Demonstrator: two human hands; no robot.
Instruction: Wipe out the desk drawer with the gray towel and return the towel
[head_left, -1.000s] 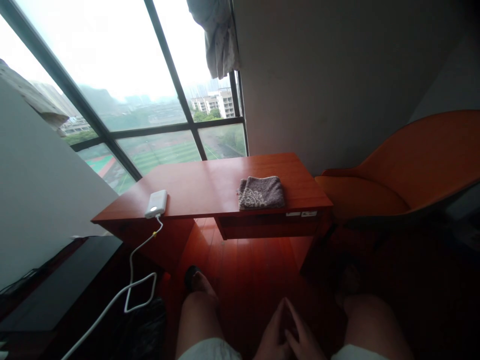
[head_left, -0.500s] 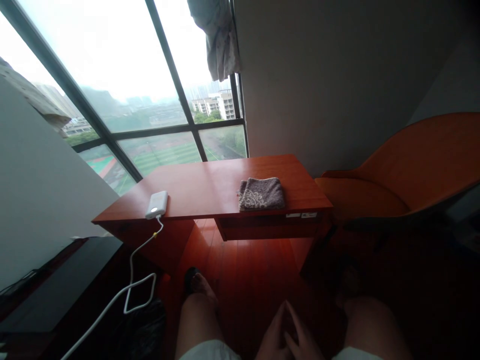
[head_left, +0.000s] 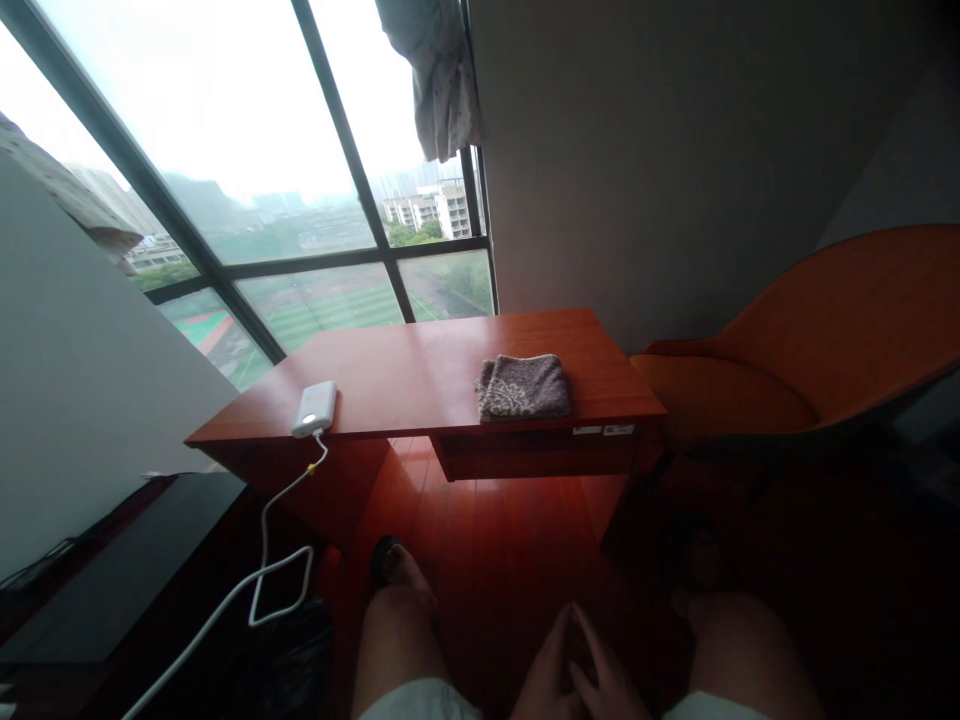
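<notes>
At the bottom of the view, between the knees, my left hand and my right hand meet at the fingertips, fingers stretched out, with nothing seen in either. Beyond them stands a reddish wooden desk. A folded brown towel with a pale pattern lies near its front edge, right of centre. Toward the desk's left end rests a white power bank, with a white cable plugged in and hanging down to the lower left. Neither hand touches these things.
An orange chair stands right of the desk. At the left is a dark glossy surface, with a black plastic bag below it. A large window lies behind the desk. Both feet rest on the wooden floor.
</notes>
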